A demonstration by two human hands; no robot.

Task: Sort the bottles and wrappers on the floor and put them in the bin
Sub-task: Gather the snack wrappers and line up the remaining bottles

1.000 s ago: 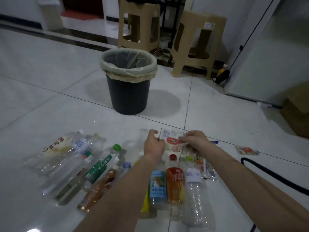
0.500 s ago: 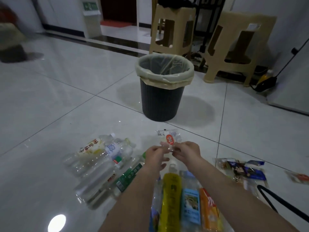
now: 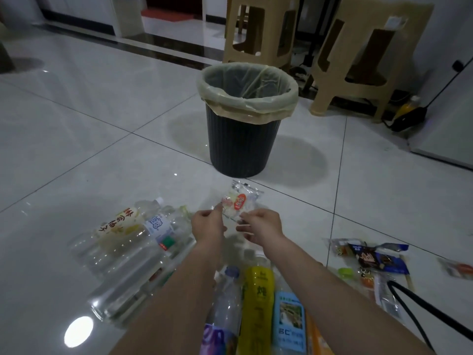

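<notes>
Lifted slightly, the wrapper [image 3: 239,201] is pinched by left hand [image 3: 207,225] and right hand [image 3: 263,226], bottles [image 3: 258,290] beneath, bin [image 3: 238,144] beyond.

Glossy white tiled floor [image 3: 76,129] with dark grout lines, bearing an upright black ribbed plastic bin [image 3: 238,147] lined with a pale yellowish bag and, behind it, two beige plastic stools [image 3: 366,55]. Near left, a cluster of clear plastic bottles [image 3: 133,249] lies on its sides, touching. At centre, side by side, lie a purple-labelled clear bottle [image 3: 225,303], a yellow bottle [image 3: 258,298], a blue-labelled bottle [image 3: 290,321] and an orange bottle [image 3: 316,339]. Right, a loose heap of printed snack wrappers [image 3: 373,260] has a black cable [image 3: 419,308] at its near edge, and a lone red-and-clear wrapper [image 3: 458,269] lies apart.
</notes>
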